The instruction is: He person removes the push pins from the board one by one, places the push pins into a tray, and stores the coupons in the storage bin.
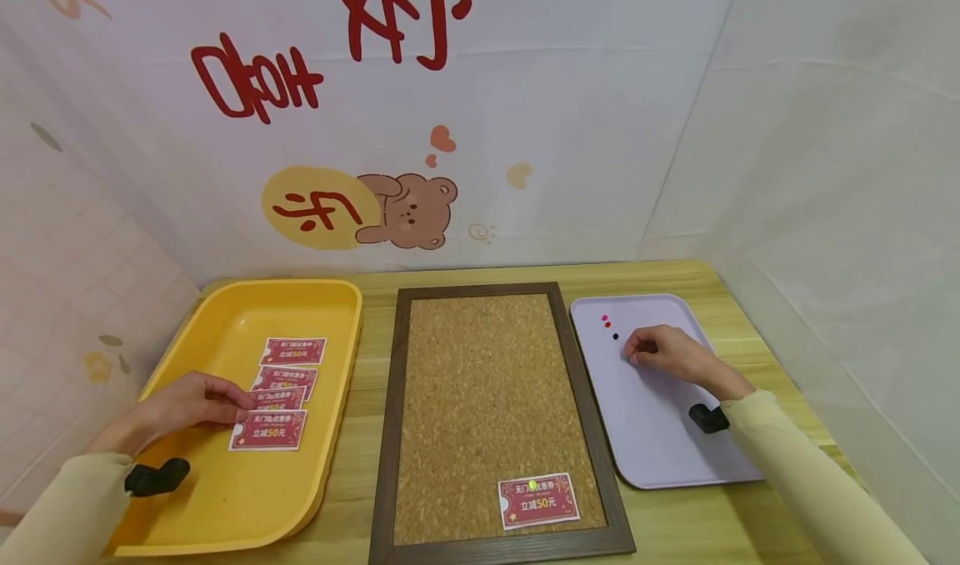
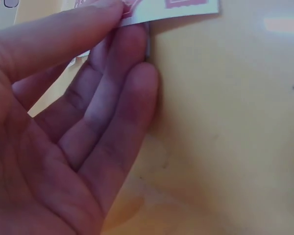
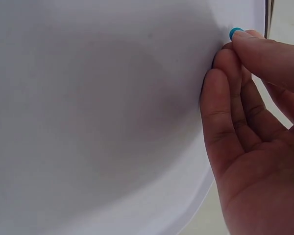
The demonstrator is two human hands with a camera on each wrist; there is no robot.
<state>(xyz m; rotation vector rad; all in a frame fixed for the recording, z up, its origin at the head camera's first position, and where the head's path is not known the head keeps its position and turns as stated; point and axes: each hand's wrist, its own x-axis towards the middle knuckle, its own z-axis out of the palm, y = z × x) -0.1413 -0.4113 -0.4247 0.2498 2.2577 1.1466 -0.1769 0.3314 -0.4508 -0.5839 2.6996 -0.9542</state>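
My left hand (image 1: 187, 405) is over the yellow tray (image 1: 217, 535), pinching the left edge of the nearest red coupon (image 1: 268, 432). In the left wrist view the thumb lies on top of the coupon (image 2: 186, 11) and the other fingers are beneath it. Other red coupons (image 1: 294, 351) overlap in a column behind it. Over the lilac tray (image 1: 667, 440), my right hand (image 1: 671, 355) pinches a small blue pushpin (image 3: 235, 33) between thumb and forefinger. Pink (image 1: 604, 317), red (image 1: 607, 325) and black (image 1: 616, 337) pins lie just beyond those fingertips.
Between the trays lies a wood-framed corkboard (image 1: 487, 398). One red coupon (image 1: 538, 505) sits at its near right corner, with a yellow-green pin (image 1: 532, 484) at its top edge. A printed white curtain (image 1: 570, 132) hangs behind the wooden table (image 1: 637, 273).
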